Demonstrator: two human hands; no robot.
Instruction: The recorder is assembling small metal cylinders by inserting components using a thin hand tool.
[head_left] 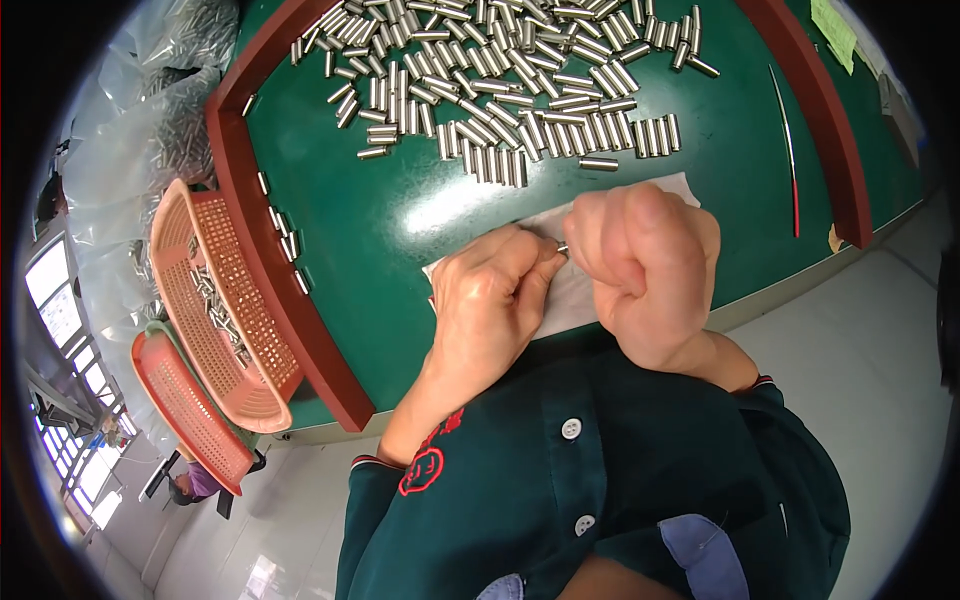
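My left hand [488,290] is closed in a pinch over a pale cloth [572,305] near the front edge of the green table. A small bit of a shiny metal cylinder [563,248] shows at its fingertips, and the rest of it is hidden. Just to the right, my right hand [650,270] is curled into a fist, raised a little and slightly blurred. Whatever its fingers may hold is hidden from view. Beyond both hands lies a large heap of short metal cylinders [500,85], some lined up side by side.
Red-brown raised edging [262,230] borders the green table [350,230]. A few cylinders lie along its left side. Left of it, a pink basket [215,375] holds more cylinders, near another pink basket [190,415] and clear plastic bags [140,200]. A thin red-handled tool [796,200] lies at right.
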